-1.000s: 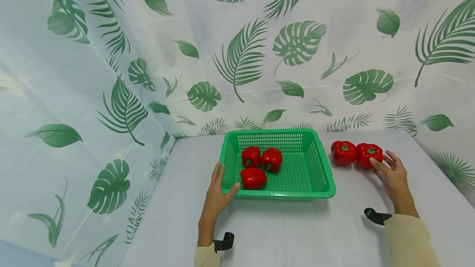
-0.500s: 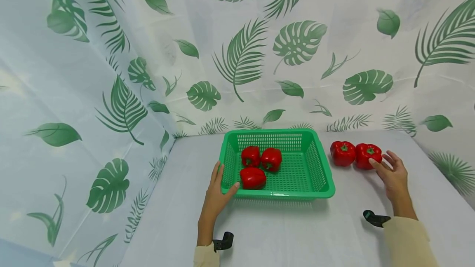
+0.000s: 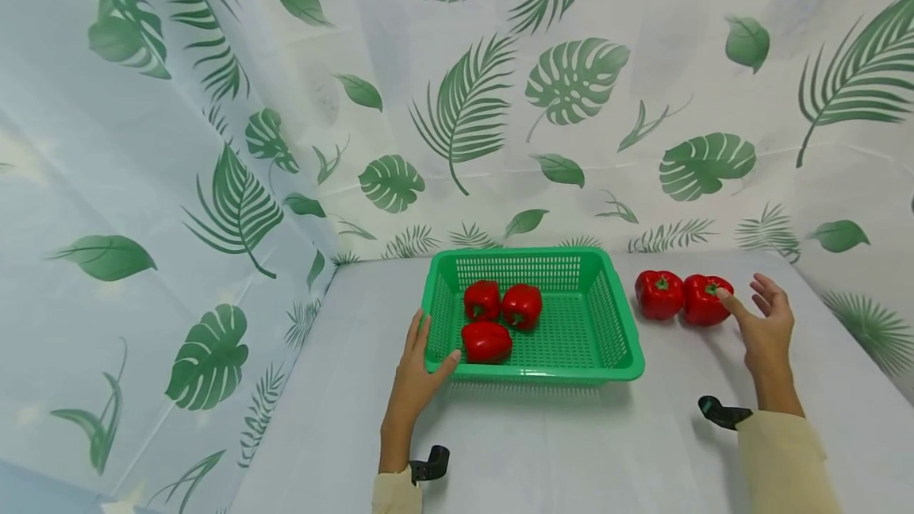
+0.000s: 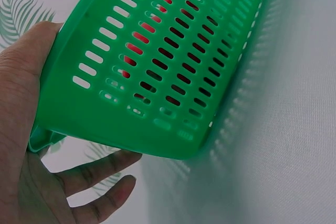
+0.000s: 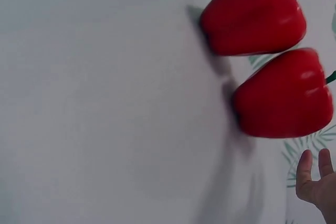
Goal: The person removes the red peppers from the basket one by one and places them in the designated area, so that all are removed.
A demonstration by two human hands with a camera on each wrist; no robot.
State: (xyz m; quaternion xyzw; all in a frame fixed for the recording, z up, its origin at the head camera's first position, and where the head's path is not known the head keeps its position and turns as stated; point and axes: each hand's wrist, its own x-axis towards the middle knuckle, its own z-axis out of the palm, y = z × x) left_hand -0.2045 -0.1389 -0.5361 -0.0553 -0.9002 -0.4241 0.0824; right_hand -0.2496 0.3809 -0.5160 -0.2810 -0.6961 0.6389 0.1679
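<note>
The head camera looks forward and down over the desk (image 3: 543, 450) from the near side. The left wrist camera (image 3: 432, 465), close and tilted, faces the green basket (image 4: 121, 121); the right wrist camera (image 3: 723, 412), also close, faces 2 red peppers (image 5: 283, 95). The head view shares both.

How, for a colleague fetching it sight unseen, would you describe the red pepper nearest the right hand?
Find the green basket on the white table surface. Just to its right, two red peppers sit side by side. Choose the outer pepper, farther from the basket than its neighbour and closest to the person's right hand.
</note>
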